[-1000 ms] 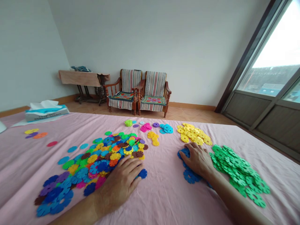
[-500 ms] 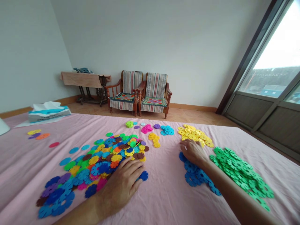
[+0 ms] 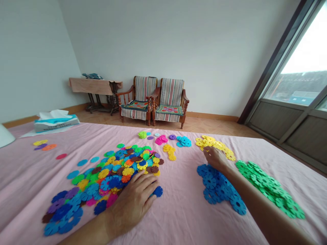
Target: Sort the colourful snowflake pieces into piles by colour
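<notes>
Flower-shaped plastic discs lie in groups on the pink cloth. My left hand [image 3: 136, 197] rests palm down, fingers spread, on the near right edge of the mixed-colour pile [image 3: 109, 173], beside a dark blue disc [image 3: 158, 191]. At the near edge of the yellow pile [image 3: 217, 145] is my right hand [image 3: 217, 158], its fingers bent downward; their tips are partly hidden, and whether they hold a disc cannot be made out. Just nearer than this hand lies the blue pile [image 3: 219, 187], and the green pile [image 3: 268, 187] spreads to the right of my forearm.
Small groups of pink [image 3: 161, 139], light blue [image 3: 184, 141] and orange-yellow discs [image 3: 170, 151] sit at mid-table. A tissue box [image 3: 56, 122] stands at the far left. Two wooden chairs [image 3: 170, 98] and a cloth-covered sewing table [image 3: 90, 85] are beyond the table [image 3: 178, 217].
My right hand has moved slightly away from me and to the right, off the blue pile, uncovering more of it. My left hand stays on the mixed pile. The view has shifted slightly.
</notes>
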Available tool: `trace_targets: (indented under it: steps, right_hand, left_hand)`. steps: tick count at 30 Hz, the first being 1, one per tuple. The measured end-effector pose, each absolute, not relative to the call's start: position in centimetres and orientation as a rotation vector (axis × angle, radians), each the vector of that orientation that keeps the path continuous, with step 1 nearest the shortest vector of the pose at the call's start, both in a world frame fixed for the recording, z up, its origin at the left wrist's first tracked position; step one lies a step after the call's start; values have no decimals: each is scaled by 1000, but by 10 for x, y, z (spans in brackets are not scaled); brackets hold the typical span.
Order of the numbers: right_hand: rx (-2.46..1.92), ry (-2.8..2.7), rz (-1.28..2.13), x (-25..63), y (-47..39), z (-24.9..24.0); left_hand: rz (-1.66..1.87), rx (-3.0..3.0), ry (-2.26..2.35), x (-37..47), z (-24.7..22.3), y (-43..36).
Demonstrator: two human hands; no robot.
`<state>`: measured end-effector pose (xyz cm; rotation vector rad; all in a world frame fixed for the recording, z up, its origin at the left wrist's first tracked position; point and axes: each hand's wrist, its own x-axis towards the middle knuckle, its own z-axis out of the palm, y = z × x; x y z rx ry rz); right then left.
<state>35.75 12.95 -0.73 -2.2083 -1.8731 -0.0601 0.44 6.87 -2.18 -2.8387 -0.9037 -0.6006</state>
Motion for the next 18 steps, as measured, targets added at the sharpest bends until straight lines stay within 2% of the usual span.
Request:
trace_targets:
  steps: [7, 13, 18]
  right_hand:
    - [-1888, -1670, -57, 370, 67, -13]
    - [-2010, -1767, -168, 357, 14, -47]
    - [-2092, -1796, -254, 352, 13, -73]
  left_hand:
    - [-579, -2847, -920, 3, -23, 69]
    - [-690, -2834, -889, 5, -21, 69]
    - [-669, -2839, -898, 5, -19, 68]
